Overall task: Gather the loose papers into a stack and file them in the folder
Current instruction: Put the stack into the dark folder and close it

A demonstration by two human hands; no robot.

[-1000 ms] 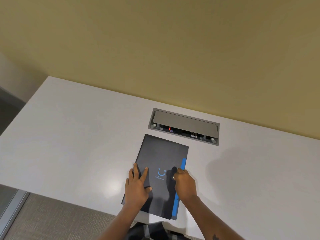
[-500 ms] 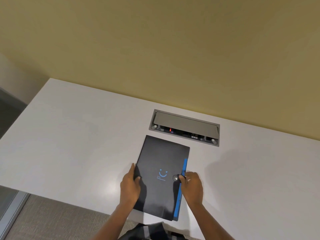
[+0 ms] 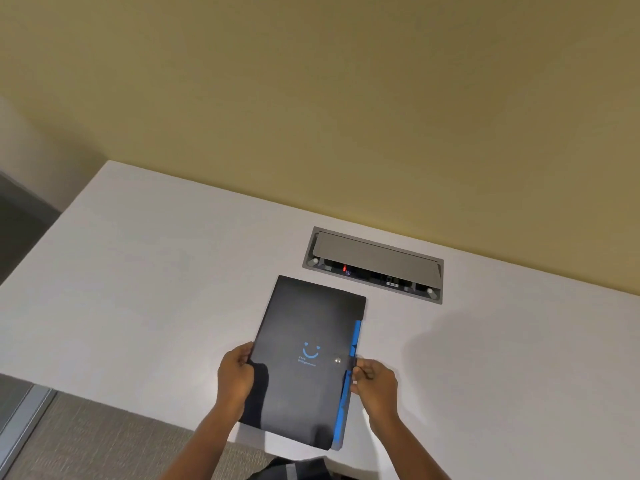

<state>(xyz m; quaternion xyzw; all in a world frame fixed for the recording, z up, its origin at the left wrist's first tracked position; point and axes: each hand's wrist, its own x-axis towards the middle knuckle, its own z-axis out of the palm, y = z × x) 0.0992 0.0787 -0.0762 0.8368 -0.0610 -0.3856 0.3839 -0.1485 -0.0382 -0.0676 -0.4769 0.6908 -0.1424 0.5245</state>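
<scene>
A black folder (image 3: 304, 327) with a blue smiley print, a metal snap and a blue right edge lies closed on the white desk (image 3: 138, 289), its near end hanging slightly over the front edge. My left hand (image 3: 235, 374) grips its left edge. My right hand (image 3: 374, 382) pinches the right edge beside the snap tab. No loose papers are visible.
A grey recessed cable and power box (image 3: 374, 265) with its lid tilted open sits in the desk just beyond the folder. A yellow wall (image 3: 346, 116) backs the desk. Carpeted floor (image 3: 86, 441) shows below the front edge at lower left.
Both hands slid off the folder's cover outward to its side edges; the left moved to the left edge, the right to the blue edge by the snap. The folder shifted slightly.
</scene>
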